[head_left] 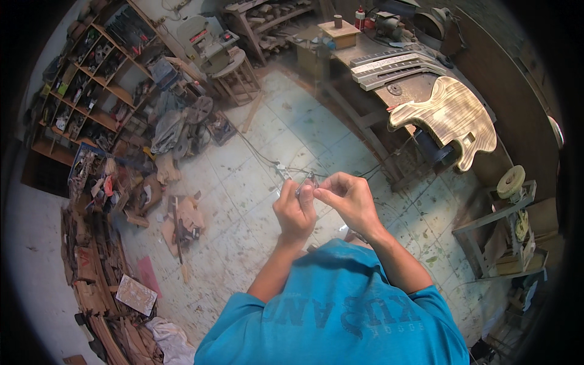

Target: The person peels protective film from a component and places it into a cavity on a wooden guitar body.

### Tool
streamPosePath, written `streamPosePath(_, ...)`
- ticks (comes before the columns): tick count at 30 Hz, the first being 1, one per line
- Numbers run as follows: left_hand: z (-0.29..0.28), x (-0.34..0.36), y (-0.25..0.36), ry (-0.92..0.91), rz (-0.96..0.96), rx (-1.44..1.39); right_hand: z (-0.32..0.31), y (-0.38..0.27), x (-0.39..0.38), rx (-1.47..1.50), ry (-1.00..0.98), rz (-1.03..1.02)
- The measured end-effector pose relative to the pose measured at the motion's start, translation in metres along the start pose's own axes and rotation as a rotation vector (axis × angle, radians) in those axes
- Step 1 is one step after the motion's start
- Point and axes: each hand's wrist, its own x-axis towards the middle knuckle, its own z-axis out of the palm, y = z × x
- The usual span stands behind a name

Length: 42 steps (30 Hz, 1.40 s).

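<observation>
In front of my chest, over the tiled floor, my two hands meet at a small dark, shiny metal piece [308, 182]; its exact kind is too small to make out. My left hand [295, 213] is closed around its lower end, thumb upward. From the other side, my right hand [350, 204] pinches at the piece with thumb and fingertips. To the right, a wood-grained electric guitar body [453, 118] overhangs the edge of a workbench [380, 97]. Long grey slotted metal strips [395, 66] lie behind it on the bench.
A white power strip [282, 170] and cables lie on the floor beyond my hands. Wooden scraps [100, 274] pile up along the left, below a cubby shelf [91, 79]. A stand with a yellowish buffing wheel [511, 181] is at right. A stool [240, 76] holds a machine.
</observation>
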Motion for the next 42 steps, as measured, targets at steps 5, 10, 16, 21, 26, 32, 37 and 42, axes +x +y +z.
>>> streamPosePath(5,-0.005,-0.009,-0.003,0.015,0.014,-0.059,0.007,0.003,-0.002,0.114,-0.021,-0.008)
streamPosePath(10,-0.012,-0.012,0.002,0.005,0.014,-0.072,0.007,0.008,-0.001,0.045,-0.079,-0.035)
streamPosePath(16,-0.018,-0.015,0.007,-0.015,-0.036,-0.097,0.014,0.009,-0.003,-0.150,-0.019,-0.239)
streamPosePath(21,-0.020,-0.015,0.013,-0.036,-0.140,-0.122,0.019,0.015,-0.003,-0.221,0.072,-0.391)
streamPosePath(26,-0.017,-0.016,0.014,-0.006,-0.207,-0.212,0.023,0.028,-0.002,-0.272,0.189,-0.478)
streamPosePath(32,-0.013,-0.019,0.008,0.024,-0.285,-0.306,0.014,0.026,0.000,-0.299,0.225,-0.419)
streamPosePath(37,-0.016,-0.011,0.010,0.007,-0.396,-0.342,-0.001,0.030,0.004,0.028,0.014,-0.318)
streamPosePath(42,-0.012,-0.014,0.006,-0.040,-0.441,-0.377,-0.011,0.013,0.005,-0.165,-0.114,-0.256)
